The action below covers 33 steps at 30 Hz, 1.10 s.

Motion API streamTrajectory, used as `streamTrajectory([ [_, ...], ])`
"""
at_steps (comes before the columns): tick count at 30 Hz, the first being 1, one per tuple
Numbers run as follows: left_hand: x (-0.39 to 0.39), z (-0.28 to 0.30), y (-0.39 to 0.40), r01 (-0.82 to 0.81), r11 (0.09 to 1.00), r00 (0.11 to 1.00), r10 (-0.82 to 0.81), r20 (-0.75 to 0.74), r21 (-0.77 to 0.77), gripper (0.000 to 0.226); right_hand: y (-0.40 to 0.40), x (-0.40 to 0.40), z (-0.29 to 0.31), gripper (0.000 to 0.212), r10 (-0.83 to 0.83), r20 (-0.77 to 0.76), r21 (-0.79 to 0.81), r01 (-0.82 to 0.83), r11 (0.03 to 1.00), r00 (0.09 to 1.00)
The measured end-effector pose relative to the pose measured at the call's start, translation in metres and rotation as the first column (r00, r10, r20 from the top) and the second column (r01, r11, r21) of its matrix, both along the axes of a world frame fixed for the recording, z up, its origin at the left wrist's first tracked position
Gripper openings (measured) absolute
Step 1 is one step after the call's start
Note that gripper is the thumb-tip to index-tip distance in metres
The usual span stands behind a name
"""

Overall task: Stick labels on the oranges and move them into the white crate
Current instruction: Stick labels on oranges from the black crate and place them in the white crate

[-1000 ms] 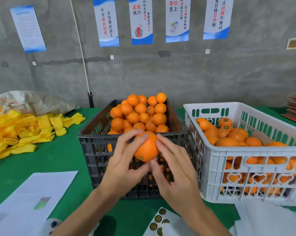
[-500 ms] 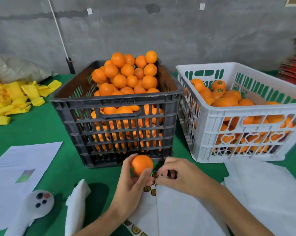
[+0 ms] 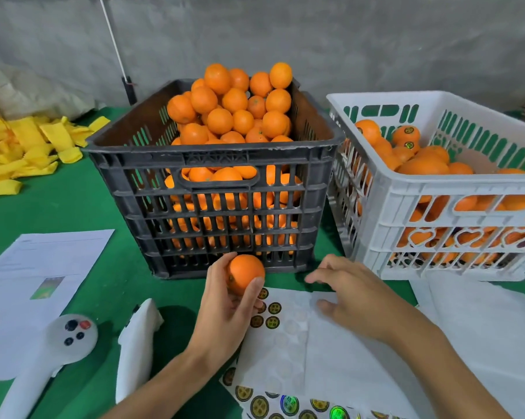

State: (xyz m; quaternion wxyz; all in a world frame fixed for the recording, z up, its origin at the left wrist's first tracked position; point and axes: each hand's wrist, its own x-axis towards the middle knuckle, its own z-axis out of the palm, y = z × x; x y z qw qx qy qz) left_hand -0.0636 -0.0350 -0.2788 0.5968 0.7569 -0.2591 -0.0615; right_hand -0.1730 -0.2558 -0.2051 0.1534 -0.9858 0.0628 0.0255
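Left hand (image 3: 225,313) grips orange (image 3: 245,273) just above sticker sheet (image 3: 288,352), right hand (image 3: 349,294) open, empty, hovering beside it over sheet, nearer white crate (image 3: 436,189) on its right; labels (image 3: 270,316) directly under orange.

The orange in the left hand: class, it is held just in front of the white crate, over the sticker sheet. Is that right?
Not quite. In the head view the left hand holds the orange just in front of the black crate, not the white crate, which stands to the right. It is over the sticker sheet.
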Motion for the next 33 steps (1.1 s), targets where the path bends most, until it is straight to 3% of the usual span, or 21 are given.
streamTrajectory([
  [3, -0.006, -0.001, 0.0, 0.022, 0.999, 1.0, -0.022, 0.011, -0.045, 0.051, 0.029, 0.007, -0.009, 0.047, 0.089, 0.075, 0.127, -0.099, 0.987, 0.993],
  [9, -0.013, -0.001, -0.003, 0.025, 0.991, 0.999, -0.029, -0.03, -0.128, 0.048, 0.034, 0.013, -0.027, 0.078, 0.17, -0.004, 0.094, -0.169, 0.981, 0.985],
  [15, -0.013, -0.003, -0.002, 0.051, 0.989, 0.998, -0.056, -0.036, -0.141, 0.047, 0.033, 0.016, -0.031, 0.064, 0.147, -0.026, 0.252, -0.135, 0.958, 0.989],
  [18, -0.011, -0.005, -0.002, 0.081, 0.991, 0.995, -0.087, -0.051, -0.104, 0.048, 0.025, 0.012, -0.027, 0.039, 0.141, -0.037, 0.337, -0.12, 0.934, 0.989],
  [23, -0.009, -0.007, -0.002, 0.081, 0.995, 0.995, -0.084, -0.047, -0.059, 0.06, 0.0, 0.006, -0.015, 0.03, -0.01, 0.027, 0.236, 0.003, 0.972, 1.0],
  [27, -0.009, -0.006, -0.001, 0.062, 0.998, 0.997, -0.062, 0.045, -0.001, 0.06, 0.003, 0.014, -0.022, 0.013, -0.18, 0.197, 0.299, 0.116, 0.947, 0.964],
  [31, -0.01, -0.002, 0.0, 0.096, 0.995, 0.993, -0.096, 0.061, -0.002, 0.065, 0.0, 0.017, -0.024, 0.019, -0.362, 0.33, 0.352, 0.242, 0.904, 0.872],
  [33, -0.012, 0.001, 0.0, 0.127, 0.992, 0.99, -0.127, 0.064, -0.003, 0.066, -0.002, 0.016, -0.022, 0.02, -0.398, 0.318, 0.403, 0.257, 0.878, 0.86],
])
